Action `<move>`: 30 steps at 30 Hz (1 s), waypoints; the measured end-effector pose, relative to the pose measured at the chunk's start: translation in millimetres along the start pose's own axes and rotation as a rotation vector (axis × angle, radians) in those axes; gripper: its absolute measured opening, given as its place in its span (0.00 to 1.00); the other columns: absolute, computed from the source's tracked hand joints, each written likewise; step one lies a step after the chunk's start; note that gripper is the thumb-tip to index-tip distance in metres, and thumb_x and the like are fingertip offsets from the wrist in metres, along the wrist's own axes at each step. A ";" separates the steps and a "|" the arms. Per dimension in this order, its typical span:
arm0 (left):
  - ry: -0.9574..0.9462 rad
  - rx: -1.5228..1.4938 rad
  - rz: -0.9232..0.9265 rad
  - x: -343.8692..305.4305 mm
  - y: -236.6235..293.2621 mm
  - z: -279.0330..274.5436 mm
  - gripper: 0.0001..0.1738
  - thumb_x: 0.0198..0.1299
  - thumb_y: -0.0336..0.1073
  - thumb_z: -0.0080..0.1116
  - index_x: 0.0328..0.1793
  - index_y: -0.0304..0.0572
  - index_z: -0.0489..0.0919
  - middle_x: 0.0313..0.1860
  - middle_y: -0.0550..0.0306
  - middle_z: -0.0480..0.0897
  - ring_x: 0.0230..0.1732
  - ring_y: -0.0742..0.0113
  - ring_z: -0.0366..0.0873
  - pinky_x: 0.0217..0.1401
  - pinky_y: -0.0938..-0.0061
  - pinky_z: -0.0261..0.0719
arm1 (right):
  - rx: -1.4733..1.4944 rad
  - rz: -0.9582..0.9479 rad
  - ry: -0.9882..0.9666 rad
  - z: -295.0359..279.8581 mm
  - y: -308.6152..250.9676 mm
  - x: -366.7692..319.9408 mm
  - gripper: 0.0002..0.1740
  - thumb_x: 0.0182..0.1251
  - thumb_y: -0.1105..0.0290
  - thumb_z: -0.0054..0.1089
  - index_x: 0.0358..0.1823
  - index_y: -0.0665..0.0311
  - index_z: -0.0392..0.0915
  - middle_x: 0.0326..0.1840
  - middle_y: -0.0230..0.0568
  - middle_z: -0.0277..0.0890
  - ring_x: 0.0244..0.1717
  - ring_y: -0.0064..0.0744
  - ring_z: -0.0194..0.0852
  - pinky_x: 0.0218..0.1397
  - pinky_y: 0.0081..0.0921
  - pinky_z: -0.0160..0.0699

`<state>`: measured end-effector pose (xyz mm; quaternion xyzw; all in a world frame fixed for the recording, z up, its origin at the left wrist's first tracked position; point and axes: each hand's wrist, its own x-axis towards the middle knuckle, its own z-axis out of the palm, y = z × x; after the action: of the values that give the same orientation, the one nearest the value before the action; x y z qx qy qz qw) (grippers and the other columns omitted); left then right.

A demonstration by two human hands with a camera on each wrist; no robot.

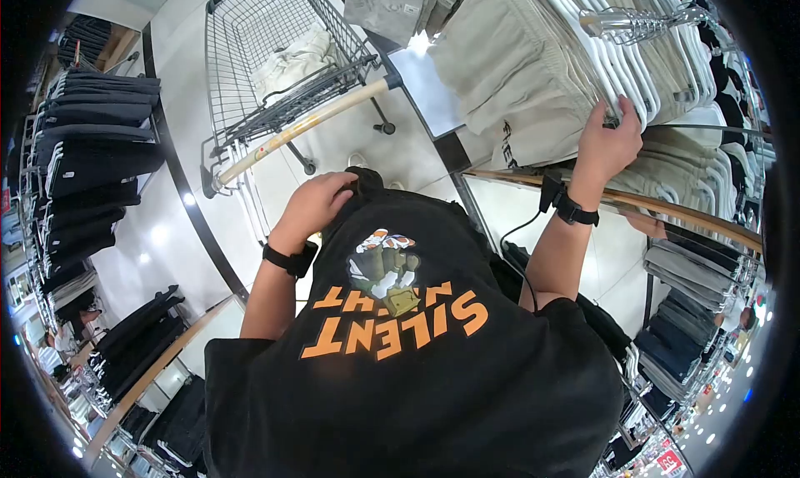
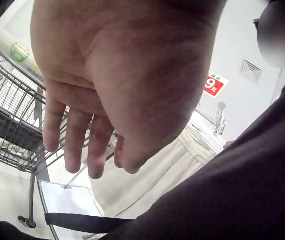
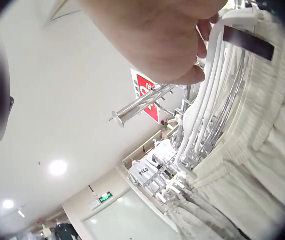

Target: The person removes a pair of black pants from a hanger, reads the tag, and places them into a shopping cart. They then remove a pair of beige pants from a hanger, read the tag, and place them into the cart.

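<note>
My right hand (image 1: 612, 140) is at the end of a white hanger (image 3: 210, 75) on the rack, its fingers and thumb bent about the hanger's edge. Beige pants (image 1: 512, 57) with an elastic waist hang from these hangers in a tight row; dark lettering shows on one leg. The right wrist view shows the pale waistband (image 3: 265, 105) beside the hand. My left hand (image 1: 312, 207) hangs loosely in front of the black shirt (image 1: 400, 395) and holds nothing. In the left wrist view its fingers (image 2: 96, 150) point down, relaxed.
A wire shopping cart (image 1: 250, 61) with a pale garment (image 1: 296, 61) in it stands ahead, its handle (image 1: 304, 132) towards me. A metal display arm (image 3: 137, 105) sticks out from the rack. Dark clothes (image 1: 100, 145) hang along the left; a wooden rail (image 1: 692, 215) runs at the right.
</note>
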<state>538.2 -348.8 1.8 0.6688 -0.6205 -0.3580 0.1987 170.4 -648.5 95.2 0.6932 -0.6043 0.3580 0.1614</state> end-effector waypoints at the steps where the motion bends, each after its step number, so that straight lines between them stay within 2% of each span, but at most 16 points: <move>1: 0.006 -0.005 -0.006 0.0 0.5 -0.8 0.17 0.69 0.36 0.61 0.62 0.45 0.82 0.52 0.48 0.87 0.54 0.45 0.84 0.56 0.58 0.82 | -0.059 0.001 -0.026 -1.5 3.3 0.0 0.19 0.65 0.64 0.71 0.56 0.62 0.84 0.54 0.49 0.84 0.53 0.54 0.80 0.58 0.52 0.76; 3: 0.023 -0.012 -0.034 -3.2 -1.9 -1.8 0.17 0.69 0.37 0.61 0.62 0.45 0.82 0.52 0.49 0.87 0.53 0.46 0.84 0.56 0.58 0.82 | -0.117 0.000 -0.049 -7.0 5.5 2.5 0.19 0.66 0.62 0.70 0.55 0.63 0.84 0.53 0.50 0.85 0.52 0.54 0.81 0.56 0.51 0.77; 5: 0.037 -0.022 -0.054 -2.5 -7.4 -0.2 0.16 0.70 0.37 0.61 0.62 0.45 0.83 0.52 0.49 0.87 0.53 0.46 0.84 0.56 0.58 0.82 | -0.011 0.249 -0.345 -10.4 8.6 5.4 0.19 0.70 0.59 0.68 0.53 0.66 0.84 0.49 0.53 0.86 0.48 0.53 0.84 0.53 0.47 0.78; 9: 0.058 0.019 -0.012 4.8 -10.3 -6.0 0.16 0.70 0.37 0.61 0.61 0.45 0.83 0.52 0.50 0.87 0.52 0.46 0.84 0.55 0.58 0.82 | 0.067 0.217 -0.361 -4.7 14.2 -3.2 0.20 0.74 0.57 0.65 0.52 0.69 0.83 0.45 0.56 0.86 0.42 0.54 0.85 0.49 0.43 0.80; 11: 0.076 0.022 -0.004 8.2 -7.3 -12.1 0.16 0.70 0.37 0.61 0.61 0.45 0.83 0.52 0.50 0.87 0.52 0.46 0.85 0.55 0.58 0.82 | 0.273 0.244 -0.179 1.3 13.5 -15.2 0.20 0.76 0.56 0.64 0.51 0.69 0.83 0.41 0.55 0.86 0.37 0.55 0.85 0.47 0.39 0.80; 12: 0.084 0.013 -0.008 10.2 -6.5 -13.7 0.16 0.70 0.37 0.61 0.61 0.45 0.83 0.52 0.50 0.87 0.52 0.46 0.84 0.56 0.58 0.82 | 0.290 0.255 -0.201 0.0 14.5 -15.4 0.20 0.77 0.57 0.65 0.51 0.71 0.82 0.39 0.52 0.87 0.34 0.46 0.87 0.45 0.33 0.81; 13: 0.092 0.004 -0.013 11.8 -6.0 -15.3 0.15 0.70 0.37 0.61 0.61 0.45 0.83 0.53 0.50 0.87 0.52 0.46 0.84 0.56 0.58 0.82 | 0.291 0.251 -0.201 0.2 16.2 -15.6 0.20 0.77 0.57 0.65 0.51 0.71 0.82 0.39 0.52 0.87 0.34 0.46 0.87 0.45 0.33 0.81; 15: 0.097 0.003 -0.003 13.8 -5.5 -17.6 0.15 0.70 0.37 0.61 0.61 0.45 0.83 0.53 0.50 0.87 0.52 0.46 0.84 0.56 0.58 0.82 | 0.531 0.371 -0.211 -1.5 16.6 -16.5 0.19 0.78 0.58 0.65 0.50 0.72 0.82 0.38 0.48 0.87 0.36 0.34 0.88 0.46 0.28 0.80; 16: 0.101 0.005 0.009 14.8 -6.0 -18.1 0.15 0.70 0.36 0.61 0.61 0.45 0.84 0.53 0.50 0.87 0.52 0.46 0.84 0.56 0.58 0.82 | 0.550 0.357 -0.246 -5.6 17.7 -13.6 0.16 0.78 0.61 0.65 0.48 0.72 0.82 0.37 0.43 0.87 0.37 0.26 0.88 0.45 0.25 0.81; 19: 0.101 0.003 0.008 11.5 -11.0 -16.3 0.15 0.70 0.37 0.61 0.61 0.45 0.84 0.53 0.50 0.87 0.53 0.46 0.84 0.56 0.58 0.82 | 0.684 0.355 -0.270 -17.8 9.0 -4.2 0.14 0.78 0.64 0.65 0.46 0.72 0.82 0.36 0.41 0.88 0.37 0.25 0.88 0.45 0.23 0.82; 23: 0.091 -0.015 -0.022 7.2 -14.2 -13.3 0.16 0.70 0.37 0.61 0.61 0.45 0.83 0.53 0.50 0.87 0.53 0.46 0.84 0.57 0.58 0.82 | 0.637 0.206 -0.394 -24.7 8.0 0.8 0.11 0.77 0.69 0.64 0.45 0.73 0.83 0.36 0.41 0.88 0.38 0.26 0.88 0.45 0.22 0.84; 24: 0.088 -0.027 -0.022 3.5 -12.2 -15.7 0.16 0.70 0.36 0.61 0.62 0.45 0.83 0.54 0.50 0.87 0.54 0.46 0.84 0.57 0.59 0.82 | 0.742 0.268 -0.401 -25.4 3.9 -2.8 0.09 0.76 0.72 0.64 0.44 0.74 0.83 0.37 0.42 0.88 0.37 0.26 0.88 0.45 0.23 0.84; 26: 0.089 -0.042 -0.032 2.0 -8.7 -17.1 0.17 0.70 0.36 0.61 0.63 0.44 0.83 0.54 0.50 0.87 0.54 0.47 0.85 0.58 0.59 0.82 | 0.789 0.235 -0.414 -25.2 0.1 -7.6 0.09 0.76 0.73 0.65 0.44 0.74 0.83 0.37 0.42 0.88 0.37 0.27 0.88 0.45 0.23 0.84; 28: 0.093 -0.188 -0.077 2.2 -5.0 -20.0 0.19 0.71 0.34 0.63 0.67 0.45 0.81 0.59 0.51 0.86 0.58 0.55 0.85 0.64 0.64 0.80 | 0.872 0.228 -0.430 -24.5 -3.4 -10.8 0.09 0.76 0.74 0.64 0.45 0.76 0.83 0.38 0.44 0.88 0.37 0.30 0.88 0.46 0.25 0.86; 29: 0.094 -0.188 -0.086 1.5 -5.4 -23.3 0.19 0.71 0.34 0.63 0.67 0.45 0.81 0.59 0.51 0.86 0.58 0.55 0.85 0.64 0.64 0.80 | 0.877 0.229 -0.438 -26.1 -7.7 -9.2 0.09 0.76 0.74 0.64 0.45 0.76 0.83 0.38 0.44 0.88 0.37 0.30 0.88 0.46 0.25 0.86; 30: 0.187 -0.233 -0.069 2.8 -6.2 -27.8 0.20 0.71 0.32 0.63 0.68 0.44 0.81 0.61 0.53 0.86 0.60 0.58 0.84 0.64 0.66 0.80 | 0.940 0.232 -0.440 -28.6 -12.4 -6.0 0.09 0.76 0.74 0.64 0.46 0.76 0.82 0.38 0.45 0.87 0.38 0.31 0.88 0.47 0.27 0.88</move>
<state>562.5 -355.5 15.2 0.6925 -0.5302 -0.3703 0.3197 173.5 -622.6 113.4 0.6781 -0.4711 0.4517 -0.3379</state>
